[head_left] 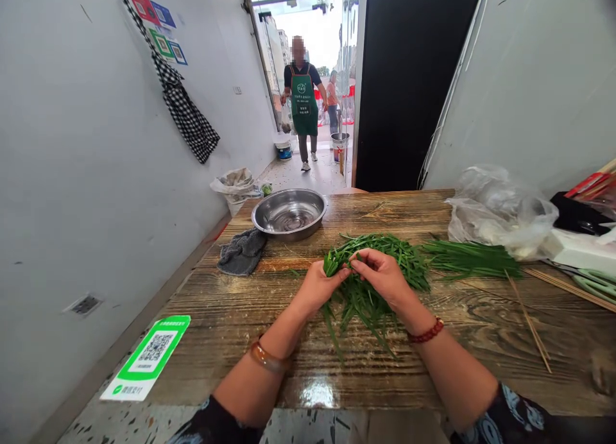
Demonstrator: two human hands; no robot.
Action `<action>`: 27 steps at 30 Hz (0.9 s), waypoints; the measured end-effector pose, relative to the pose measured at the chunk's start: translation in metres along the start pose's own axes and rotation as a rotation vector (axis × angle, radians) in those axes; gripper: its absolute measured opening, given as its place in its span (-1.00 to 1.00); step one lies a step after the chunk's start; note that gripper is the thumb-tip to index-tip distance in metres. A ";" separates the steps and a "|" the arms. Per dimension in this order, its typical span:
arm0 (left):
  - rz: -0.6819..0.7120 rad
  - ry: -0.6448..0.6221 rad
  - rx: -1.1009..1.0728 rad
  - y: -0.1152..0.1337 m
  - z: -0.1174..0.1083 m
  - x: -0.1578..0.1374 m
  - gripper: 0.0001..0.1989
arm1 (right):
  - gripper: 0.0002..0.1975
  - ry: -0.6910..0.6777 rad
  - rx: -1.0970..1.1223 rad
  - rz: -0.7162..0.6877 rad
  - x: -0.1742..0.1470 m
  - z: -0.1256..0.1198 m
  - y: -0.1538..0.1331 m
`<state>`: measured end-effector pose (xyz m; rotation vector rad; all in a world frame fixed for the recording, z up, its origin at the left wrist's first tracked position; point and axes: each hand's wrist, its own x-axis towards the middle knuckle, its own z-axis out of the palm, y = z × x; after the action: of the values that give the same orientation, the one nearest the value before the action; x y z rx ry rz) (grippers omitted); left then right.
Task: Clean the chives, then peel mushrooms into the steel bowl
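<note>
Over the wooden table, my left hand (pixel 320 285) is closed around a small folded bundle of garlic chives (pixel 331 263). My right hand (pixel 380 274) meets it from the right, thumb and forefinger pinched on green leaf at the bundle's side. Beneath and behind both hands spreads a loose pile of garlic chives (pixel 407 258), with several long leaves trailing toward me. To the right lies a neater, straight bunch of chives (pixel 471 258). Thin bamboo skewers (pixel 529 322) rest on the tabletop farther right. My fingers partly cover the held bundle.
A steel basin (pixel 289 214) stands at the table's far left beside a grey cloth (pixel 242 251). Clear plastic bags (pixel 503 210) and green-handled scissors (pixel 597 282) are at the right. A QR-code card (pixel 153 354) lies front left. A person in a green apron (pixel 303 104) is in the doorway.
</note>
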<state>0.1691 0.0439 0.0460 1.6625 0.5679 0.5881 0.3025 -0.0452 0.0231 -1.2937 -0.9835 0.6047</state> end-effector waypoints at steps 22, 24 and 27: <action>-0.056 -0.042 -0.092 0.001 -0.003 0.000 -0.62 | -0.67 0.068 -0.930 -0.257 0.007 -0.030 0.015; -0.055 -0.038 -0.124 0.000 -0.003 0.000 -0.62 | -0.66 0.078 -0.920 -0.255 0.007 -0.029 0.016; -0.068 -0.025 -0.167 -0.002 0.000 0.000 -0.61 | -0.67 0.108 -0.872 -0.247 0.005 -0.028 0.013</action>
<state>0.1689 0.0442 0.0440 1.4856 0.5403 0.5491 0.3314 -0.0526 0.0123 -1.8895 -1.3548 -0.1274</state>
